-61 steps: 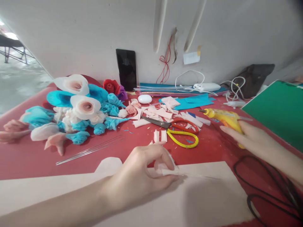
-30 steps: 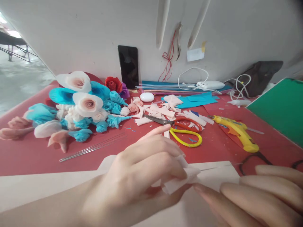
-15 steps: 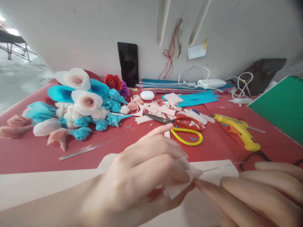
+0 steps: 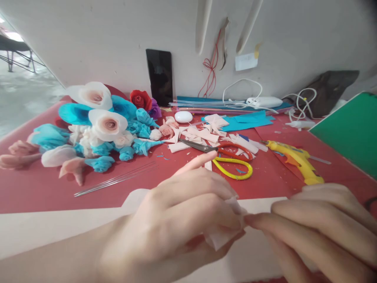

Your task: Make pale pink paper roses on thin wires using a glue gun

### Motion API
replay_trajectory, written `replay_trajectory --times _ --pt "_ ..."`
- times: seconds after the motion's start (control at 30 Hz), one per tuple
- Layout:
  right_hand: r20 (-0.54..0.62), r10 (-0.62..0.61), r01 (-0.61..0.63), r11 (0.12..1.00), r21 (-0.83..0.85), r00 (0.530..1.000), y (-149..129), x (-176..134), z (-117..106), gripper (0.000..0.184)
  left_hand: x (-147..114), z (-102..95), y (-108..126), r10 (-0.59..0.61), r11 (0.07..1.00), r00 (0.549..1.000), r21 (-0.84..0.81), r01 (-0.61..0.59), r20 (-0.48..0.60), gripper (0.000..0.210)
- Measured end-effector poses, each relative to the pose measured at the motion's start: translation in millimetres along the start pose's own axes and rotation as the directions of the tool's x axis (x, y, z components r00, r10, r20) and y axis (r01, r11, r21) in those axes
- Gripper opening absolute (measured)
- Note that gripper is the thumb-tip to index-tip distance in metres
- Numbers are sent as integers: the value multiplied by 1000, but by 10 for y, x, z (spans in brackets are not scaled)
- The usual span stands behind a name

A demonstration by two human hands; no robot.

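Note:
My left hand (image 4: 179, 220) is closed around a small flower of pale, thin paper (image 4: 217, 236), and its little finger points out towards the scissors. Most of the flower is hidden inside the fingers, with loose paper edges showing below them. At the flower's narrow base the fingertips of my right hand (image 4: 321, 228) are pinched, touching the left fingertips. A wire stem cannot be made out behind the right fingers. Beneath both hands lies a sheet of pale paper (image 4: 59, 232). Scissors (image 4: 232, 163) with one red and one yellow handle rest just beyond.
Finished paper flowers (image 4: 107, 125) crowd the left side of the red table. Thin metal wires (image 4: 114, 180) lie in front of them. Pale paper scraps (image 4: 203, 135) spread behind the scissors. A yellow glue gun (image 4: 294, 161) sits at right, near a green board (image 4: 350, 133). A phone (image 4: 160, 76) leans on the wall.
My right hand has risen a little and its fingers have closed in over the flower's base. The thin wire seen there before is now hidden. My left hand has barely moved.

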State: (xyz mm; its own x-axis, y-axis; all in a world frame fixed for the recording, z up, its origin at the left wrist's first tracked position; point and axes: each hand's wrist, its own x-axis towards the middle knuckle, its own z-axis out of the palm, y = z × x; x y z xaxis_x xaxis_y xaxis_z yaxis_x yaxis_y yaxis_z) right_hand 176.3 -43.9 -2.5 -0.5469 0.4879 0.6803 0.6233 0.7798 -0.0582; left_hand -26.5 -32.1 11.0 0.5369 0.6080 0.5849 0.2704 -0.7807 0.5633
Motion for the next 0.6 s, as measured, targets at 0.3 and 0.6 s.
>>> replay_trajectory --times 0.3,0.6 --pt "-5 148 -141 955 259 989 11 170 -93 18 -12 32 -17 -86 994 996 -71 86 11 13" --pt "33 129 -133 960 245 991 16 137 -89 20 -21 47 -22 -135 983 990 -134 129 -41 13"
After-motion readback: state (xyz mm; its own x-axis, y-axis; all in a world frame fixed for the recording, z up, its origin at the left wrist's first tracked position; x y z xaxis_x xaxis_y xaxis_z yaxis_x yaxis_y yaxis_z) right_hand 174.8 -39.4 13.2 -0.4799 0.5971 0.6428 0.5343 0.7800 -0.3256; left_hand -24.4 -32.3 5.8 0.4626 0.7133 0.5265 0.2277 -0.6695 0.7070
